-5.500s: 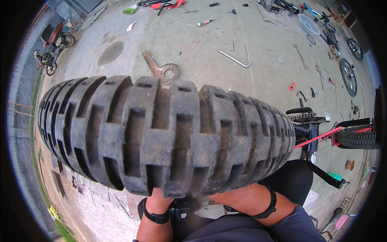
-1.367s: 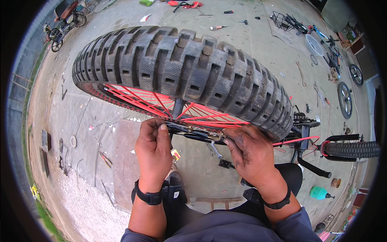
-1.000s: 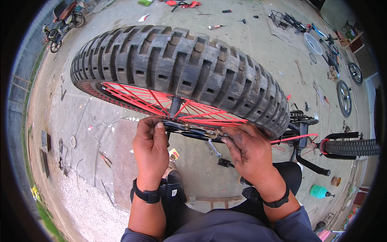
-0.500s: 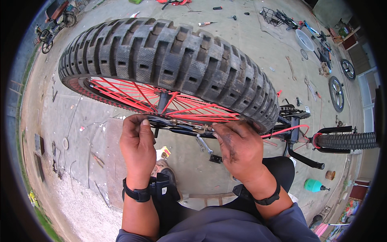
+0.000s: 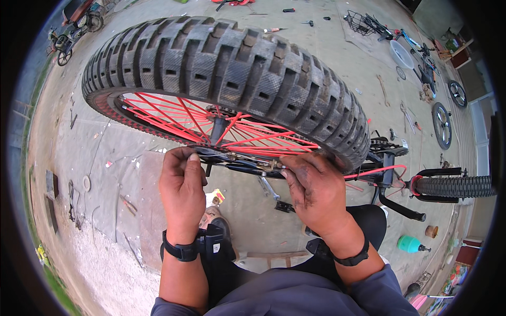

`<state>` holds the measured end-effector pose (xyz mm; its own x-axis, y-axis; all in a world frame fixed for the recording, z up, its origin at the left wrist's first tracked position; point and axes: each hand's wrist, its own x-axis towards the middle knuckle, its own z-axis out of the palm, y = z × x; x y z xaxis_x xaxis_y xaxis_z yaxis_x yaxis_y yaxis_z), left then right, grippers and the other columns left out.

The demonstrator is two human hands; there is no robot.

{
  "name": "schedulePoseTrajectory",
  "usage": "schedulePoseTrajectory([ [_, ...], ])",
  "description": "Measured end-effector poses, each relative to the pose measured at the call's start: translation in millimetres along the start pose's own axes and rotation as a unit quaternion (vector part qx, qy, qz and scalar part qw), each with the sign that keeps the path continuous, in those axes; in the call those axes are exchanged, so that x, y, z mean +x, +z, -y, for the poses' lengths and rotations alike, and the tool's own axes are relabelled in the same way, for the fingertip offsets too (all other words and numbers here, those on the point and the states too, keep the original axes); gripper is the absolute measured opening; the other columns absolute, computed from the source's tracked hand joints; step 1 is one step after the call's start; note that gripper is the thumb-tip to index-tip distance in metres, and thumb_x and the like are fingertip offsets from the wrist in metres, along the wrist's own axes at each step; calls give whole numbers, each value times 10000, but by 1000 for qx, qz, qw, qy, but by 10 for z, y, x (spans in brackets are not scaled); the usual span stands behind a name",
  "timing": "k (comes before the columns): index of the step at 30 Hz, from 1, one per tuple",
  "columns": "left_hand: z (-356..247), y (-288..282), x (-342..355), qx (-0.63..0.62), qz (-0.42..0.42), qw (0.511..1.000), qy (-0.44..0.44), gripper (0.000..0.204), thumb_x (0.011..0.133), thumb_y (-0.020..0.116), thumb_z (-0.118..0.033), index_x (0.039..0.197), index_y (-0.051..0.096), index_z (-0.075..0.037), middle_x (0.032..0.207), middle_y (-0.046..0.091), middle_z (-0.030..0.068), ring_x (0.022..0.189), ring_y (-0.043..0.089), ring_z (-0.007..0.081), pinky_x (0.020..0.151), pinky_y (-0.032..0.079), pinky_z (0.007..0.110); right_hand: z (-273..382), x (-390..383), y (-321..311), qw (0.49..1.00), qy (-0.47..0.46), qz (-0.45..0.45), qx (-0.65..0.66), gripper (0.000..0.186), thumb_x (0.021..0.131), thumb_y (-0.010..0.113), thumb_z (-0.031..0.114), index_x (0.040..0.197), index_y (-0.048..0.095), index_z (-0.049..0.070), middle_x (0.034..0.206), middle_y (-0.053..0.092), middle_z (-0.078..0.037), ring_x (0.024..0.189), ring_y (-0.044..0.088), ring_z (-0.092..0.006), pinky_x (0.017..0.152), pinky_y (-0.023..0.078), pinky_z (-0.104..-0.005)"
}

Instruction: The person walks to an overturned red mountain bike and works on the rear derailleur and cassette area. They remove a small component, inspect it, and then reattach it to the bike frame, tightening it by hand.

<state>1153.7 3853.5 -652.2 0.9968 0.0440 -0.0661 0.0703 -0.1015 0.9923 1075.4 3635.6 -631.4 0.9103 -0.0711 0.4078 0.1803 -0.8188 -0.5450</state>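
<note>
A bicycle wheel with a chunky black tyre and red spokes stands up in front of me, on a black bicycle frame. My left hand is closed in a pinch at the wheel's near side, close to the hub; what lies between its thumb and fingers is hidden. My right hand bends its fingers beside a small metal brake fitting under the rim. Its thumb and forefinger come together at the fitting's right end, and the small part there cannot be made out.
Red cable runs toward the second wheel at right. A pedal and a wrench are below the frame. Pliers lie at left, a teal spray bottle at right. Loose wheels and a basin are farther off.
The wheel and surroundings sit slightly farther right in the picture. My right thumb has shifted a little lower beside the fitting; my left hand keeps its pinch near the hub.
</note>
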Motion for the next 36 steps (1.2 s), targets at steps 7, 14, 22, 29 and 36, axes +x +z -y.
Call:
schedulePoseTrajectory([
  [7, -64, -54, -36, -117, 30, 988, -96, 83, 1019, 541, -105, 1072, 561, -44, 689, 543, -8, 547, 432, 45, 478, 319, 206, 24, 35, 10, 1000, -4, 3, 5, 273, 812, 767, 17, 1081, 734, 51, 990, 701, -120, 826, 677, -307, 725, 529, -386],
  [14, -89, -62, -65, -135, 21, 983, -123, 106, 1015, 556, -128, 1083, 560, -47, 677, 536, -12, 533, 417, 39, 453, 293, 202, 32, 52, 26, 1000, -9, 3, 0, 225, 827, 755, 19, 1047, 717, 37, 968, 707, -122, 830, 675, -316, 727, 538, -400],
  [22, -61, -12, -89, -76, -32, 995, -59, 86, 1029, 576, -153, 1067, 576, -76, 668, 510, -41, 496, 382, 19, 419, 262, 189, 6, 46, 57, 1000, -21, -12, 2, 213, 834, 742, 9, 1042, 703, 32, 946, 705, -126, 812, 669, -325, 706, 536, -399],
  [29, -44, 112, -238, -49, 34, 997, -52, 110, 1023, 621, -174, 1051, 597, -70, 703, 534, -46, 569, 453, 26, 493, 329, 194, 38, 46, 60, 1000, 6, 0, -11, 193, 837, 737, 108, 1028, 738, 75, 944, 662, -93, 864, 651, -303, 740, 527, -410],
  [36, -3, 295, -304, 28, 44, 999, 10, 164, 1008, 663, -148, 1048, 621, 5, 713, 550, -42, 615, 428, 29, 547, 366, 215, 50, 32, -58, 1000, -15, -1, -20, 280, 831, 746, 116, 1104, 713, 67, 1023, 669, -104, 918, 662, -315, 788, 542, -417],
])
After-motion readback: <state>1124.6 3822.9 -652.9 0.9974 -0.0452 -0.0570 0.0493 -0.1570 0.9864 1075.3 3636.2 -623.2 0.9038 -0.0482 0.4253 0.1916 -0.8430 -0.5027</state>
